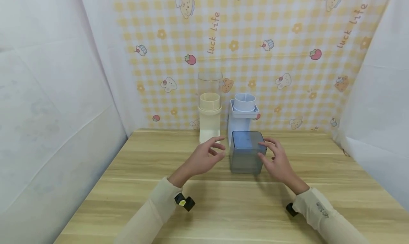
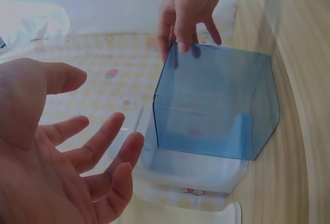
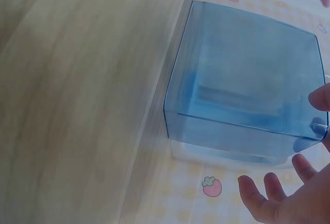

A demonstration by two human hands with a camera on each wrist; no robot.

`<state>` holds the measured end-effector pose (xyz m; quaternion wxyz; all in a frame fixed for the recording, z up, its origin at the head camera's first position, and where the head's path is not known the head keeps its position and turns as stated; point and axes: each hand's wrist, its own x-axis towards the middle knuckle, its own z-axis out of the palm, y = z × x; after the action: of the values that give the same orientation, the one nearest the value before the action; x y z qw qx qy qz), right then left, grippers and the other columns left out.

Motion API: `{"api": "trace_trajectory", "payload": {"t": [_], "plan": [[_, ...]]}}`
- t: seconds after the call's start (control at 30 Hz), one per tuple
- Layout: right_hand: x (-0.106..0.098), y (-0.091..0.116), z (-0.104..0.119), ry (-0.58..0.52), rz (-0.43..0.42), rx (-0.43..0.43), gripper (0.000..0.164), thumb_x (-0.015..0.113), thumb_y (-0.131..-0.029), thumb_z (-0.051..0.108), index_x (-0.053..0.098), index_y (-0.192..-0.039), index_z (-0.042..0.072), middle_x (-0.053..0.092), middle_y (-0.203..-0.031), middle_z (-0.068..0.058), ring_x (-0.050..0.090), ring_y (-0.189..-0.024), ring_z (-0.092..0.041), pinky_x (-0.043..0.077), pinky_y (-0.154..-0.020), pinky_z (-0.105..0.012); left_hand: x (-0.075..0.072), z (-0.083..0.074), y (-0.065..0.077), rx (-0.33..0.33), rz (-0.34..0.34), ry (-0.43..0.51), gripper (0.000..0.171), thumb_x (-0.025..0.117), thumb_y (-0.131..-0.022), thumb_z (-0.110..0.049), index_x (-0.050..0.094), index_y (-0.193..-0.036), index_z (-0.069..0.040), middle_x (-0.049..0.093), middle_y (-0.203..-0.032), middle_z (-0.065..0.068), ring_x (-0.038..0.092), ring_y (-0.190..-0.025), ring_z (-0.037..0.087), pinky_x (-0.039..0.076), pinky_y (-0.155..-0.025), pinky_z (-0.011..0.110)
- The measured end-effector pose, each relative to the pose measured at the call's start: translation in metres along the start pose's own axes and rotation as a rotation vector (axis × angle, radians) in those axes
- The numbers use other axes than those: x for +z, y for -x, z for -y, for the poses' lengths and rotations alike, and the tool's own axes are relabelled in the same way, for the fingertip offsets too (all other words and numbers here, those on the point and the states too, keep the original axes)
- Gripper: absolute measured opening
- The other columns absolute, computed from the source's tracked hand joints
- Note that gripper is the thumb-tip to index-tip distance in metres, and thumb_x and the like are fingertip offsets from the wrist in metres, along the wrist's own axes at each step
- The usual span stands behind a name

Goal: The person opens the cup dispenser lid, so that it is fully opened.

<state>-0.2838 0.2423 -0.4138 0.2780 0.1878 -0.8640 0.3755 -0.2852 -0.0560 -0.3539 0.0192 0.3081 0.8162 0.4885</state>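
Note:
A square see-through blue-grey plastic box (image 1: 247,160) stands on the wooden table, in front of a pale blue dispenser (image 1: 244,110) with a round collar on top. My left hand (image 1: 204,157) is to the left of the box, fingers apart and loosely bent, with nothing in it; in the left wrist view this hand (image 2: 67,147) has its palm turned up. On the box's other side, my right hand (image 1: 278,160) has its thumb and fingertips right at the upper right corner. In the right wrist view the thumb (image 3: 320,98) overlaps the box's edge, and the remaining fingers are spread.
Left of the blue dispenser stands a cream dispenser (image 1: 210,123) with a clear container (image 1: 210,82) on top. A checked, patterned cloth (image 1: 287,59) hangs behind the table (image 1: 223,208). White sheets (image 1: 57,95) enclose the sides.

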Motion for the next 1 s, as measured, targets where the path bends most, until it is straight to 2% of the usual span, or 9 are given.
{"api": "trace_trajectory", "payload": {"t": [0.13,0.33,0.57,0.77,0.9,1.0], "plan": [[-0.002,-0.002,-0.001,0.007,0.011,-0.001,0.035,0.067,-0.092,0.003,0.063,-0.126,-0.001,0.045,-0.138,-0.027,0.047,-0.118,-0.044,0.047,-0.062,-0.048,-0.003,-0.004,0.007,0.009,0.012,-0.005,0.051,0.061,-0.099,-0.022,0.046,-0.147,-0.015,0.065,-0.122,0.005,0.064,-0.098,0.023,0.055,-0.074,0.032],[-0.004,-0.003,-0.002,0.019,0.014,0.009,0.035,0.068,-0.092,0.004,0.063,-0.126,-0.001,0.046,-0.137,-0.027,0.048,-0.117,-0.044,0.047,-0.064,-0.047,-0.007,-0.006,0.016,0.024,0.017,0.012,0.051,0.061,-0.099,-0.023,0.046,-0.147,-0.016,0.063,-0.125,0.012,0.064,-0.099,0.025,0.055,-0.071,0.032],[-0.005,-0.006,0.005,0.036,0.039,0.017,0.035,0.068,-0.091,0.002,0.063,-0.125,-0.003,0.048,-0.135,-0.028,0.049,-0.115,-0.045,0.047,-0.066,-0.05,-0.009,-0.003,0.022,0.004,-0.042,-0.012,0.052,0.064,-0.097,-0.026,0.046,-0.145,-0.016,0.06,-0.13,0.008,0.063,-0.103,0.026,0.055,-0.07,0.032],[-0.004,-0.006,0.001,0.055,0.041,-0.006,0.036,0.069,-0.09,0.001,0.062,-0.125,-0.003,0.048,-0.133,-0.029,0.049,-0.113,-0.042,0.042,-0.064,-0.038,-0.007,-0.001,0.025,-0.022,-0.062,0.002,0.052,0.065,-0.096,-0.028,0.048,-0.144,-0.017,0.058,-0.134,0.009,0.06,-0.106,0.029,0.055,-0.071,0.034],[-0.003,-0.006,-0.003,0.05,0.044,-0.034,0.036,0.068,-0.09,0.0,0.061,-0.125,-0.005,0.048,-0.132,-0.031,0.046,-0.116,-0.046,0.045,-0.079,-0.053,-0.007,0.001,0.027,-0.029,-0.064,-0.005,0.052,0.064,-0.096,-0.028,0.047,-0.144,-0.018,0.058,-0.134,0.008,0.061,-0.106,0.029,0.056,-0.069,0.033],[-0.004,-0.008,-0.002,0.045,0.031,-0.037,0.039,0.069,-0.088,-0.001,0.059,-0.125,-0.007,0.048,-0.131,-0.031,0.043,-0.119,-0.049,0.035,-0.092,-0.066,-0.008,0.002,0.027,-0.023,-0.069,-0.01,0.051,0.064,-0.097,-0.027,0.047,-0.144,-0.016,0.057,-0.135,0.009,0.061,-0.106,0.029,0.056,-0.069,0.033]]}}
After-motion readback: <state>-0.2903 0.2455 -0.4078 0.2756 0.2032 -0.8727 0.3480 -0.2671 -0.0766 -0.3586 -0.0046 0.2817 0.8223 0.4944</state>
